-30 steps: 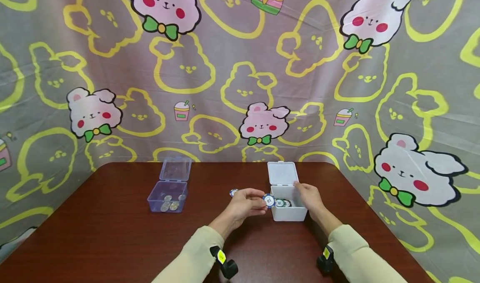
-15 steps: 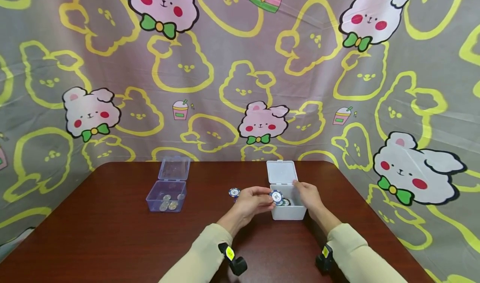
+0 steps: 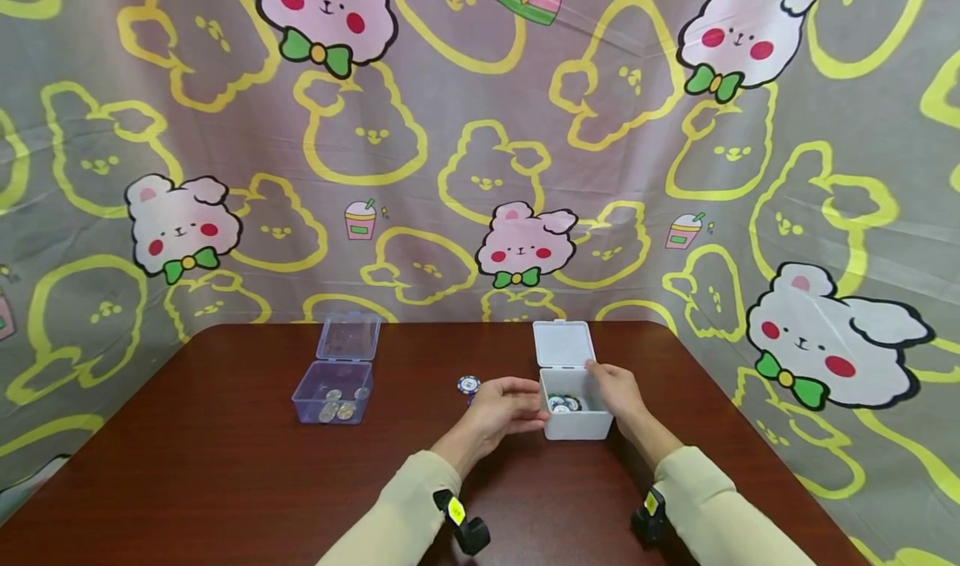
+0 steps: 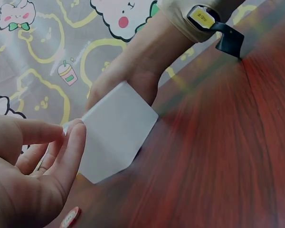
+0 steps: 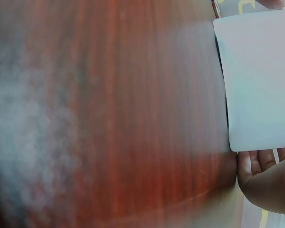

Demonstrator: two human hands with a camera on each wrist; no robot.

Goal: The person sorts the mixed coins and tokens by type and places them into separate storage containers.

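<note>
A white plastic box [image 3: 577,426] stands with its lid [image 3: 564,345] raised, several poker chips [image 3: 564,404] lying inside. My left hand [image 3: 506,406] is at the box's left wall, fingers loosely bent and holding no chip. In the left wrist view, its thumb [image 4: 75,145] and index finger come close together beside the box. With my right hand [image 3: 618,393] I hold the box's right side near the hinge; in the right wrist view its fingers [image 5: 256,161] lie along the wall, their tips hidden. A blue-and-white poker chip [image 3: 468,384] lies on the table just behind my left hand.
To the left stands a translucent purple box [image 3: 311,403] with its lid up and several coins [image 3: 337,408] in it. The dark red wooden table [image 3: 225,483] ends at a patterned curtain [image 3: 420,132]. A chip edge [image 4: 70,217] shows at the bottom of the left wrist view.
My left hand moved right to the white box with a blue-and-white poker chip, then let it go; the chip is now among those inside. My right hand stays on the box.
</note>
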